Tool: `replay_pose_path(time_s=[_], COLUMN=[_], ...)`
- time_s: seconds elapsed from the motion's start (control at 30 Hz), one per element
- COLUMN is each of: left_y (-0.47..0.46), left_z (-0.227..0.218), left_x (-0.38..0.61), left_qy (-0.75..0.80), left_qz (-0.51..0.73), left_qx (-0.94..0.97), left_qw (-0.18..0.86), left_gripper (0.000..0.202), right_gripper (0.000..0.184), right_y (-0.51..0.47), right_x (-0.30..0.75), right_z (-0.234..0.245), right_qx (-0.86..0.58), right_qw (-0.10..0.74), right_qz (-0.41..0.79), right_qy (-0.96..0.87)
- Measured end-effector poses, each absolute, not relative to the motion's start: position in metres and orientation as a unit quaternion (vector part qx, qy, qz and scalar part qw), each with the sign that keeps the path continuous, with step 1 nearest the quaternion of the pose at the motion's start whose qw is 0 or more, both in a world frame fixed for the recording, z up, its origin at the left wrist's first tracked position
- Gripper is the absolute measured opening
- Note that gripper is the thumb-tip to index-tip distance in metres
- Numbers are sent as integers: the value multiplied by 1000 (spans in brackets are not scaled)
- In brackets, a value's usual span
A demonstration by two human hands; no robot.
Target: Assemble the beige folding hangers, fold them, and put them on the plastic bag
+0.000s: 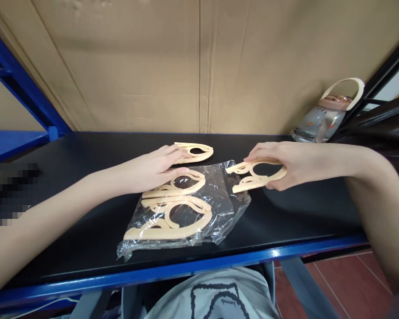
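Note:
My right hand (pixel 272 164) grips a pale yellow folding hanger (pixel 252 181) by its rounded end, and its two folded arms point left over the right edge of a clear plastic bag (pixel 216 186). Inside the bag lie two similar folded hangers (pixel 199 221), one in front of the other. My left hand (pixel 168 164) is at the bag's back left, with its thumb on the plastic above the rear hanger and its fingers stretched out. Those fingertips rest at another folded hanger (pixel 204 153), which lies loose on the table behind the bag.
The black tabletop (pixel 96 248) has a blue front edge (pixel 279 253). Brown cardboard (pixel 136 66) stands along the back. A water bottle with a handle (pixel 322 119) sits at the back right, near a dark glossy object (pixel 382 124). A blue frame (pixel 29 84) rises at left.

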State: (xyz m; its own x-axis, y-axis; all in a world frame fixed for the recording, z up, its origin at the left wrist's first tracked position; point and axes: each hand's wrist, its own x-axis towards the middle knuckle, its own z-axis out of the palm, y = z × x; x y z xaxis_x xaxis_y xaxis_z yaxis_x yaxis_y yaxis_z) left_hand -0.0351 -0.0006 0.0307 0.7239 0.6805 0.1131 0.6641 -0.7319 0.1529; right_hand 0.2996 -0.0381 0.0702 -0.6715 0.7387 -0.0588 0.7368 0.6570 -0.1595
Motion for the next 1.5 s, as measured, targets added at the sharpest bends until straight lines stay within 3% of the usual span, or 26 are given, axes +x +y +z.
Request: replay_pose_path(time_s=[0.23,0.53,0.8,1.03,1.13,1.23,1.37,1.5], left_y=[3,8,8,4,2,2,0,-1], left_z=[20,9,2,9,13,15,16,16], left_x=[-34,-35,-27,-25,-25,-24,-23,-22], left_qy=[395,335,335,317,280,242,250,272], left_qz=[41,101,145,160,151,132,141,147], left_qx=[915,935,923,928,942,954,944,930], left_qw=[67,61,120,110,108,115,163,199], left_gripper=[60,55,53,51,46,37,37,39], right_gripper=[48,40,42,57,61,53,40,39], right_y=[-48,-41,-38,-41,-41,-39,-38,-41], right_x=[272,254,228,232,245,251,244,232], right_z=[72,44,10,19,28,31,29,20], right_qx=[-368,-378,-348,-417,-439,-437,-426,-408], right_qw=[-11,106,241,193,128,84,121,186], right_qz=[126,133,149,33,39,70,77,102], right_qy=[-921,-910,-893,-887,-888,-893,-893,-888])
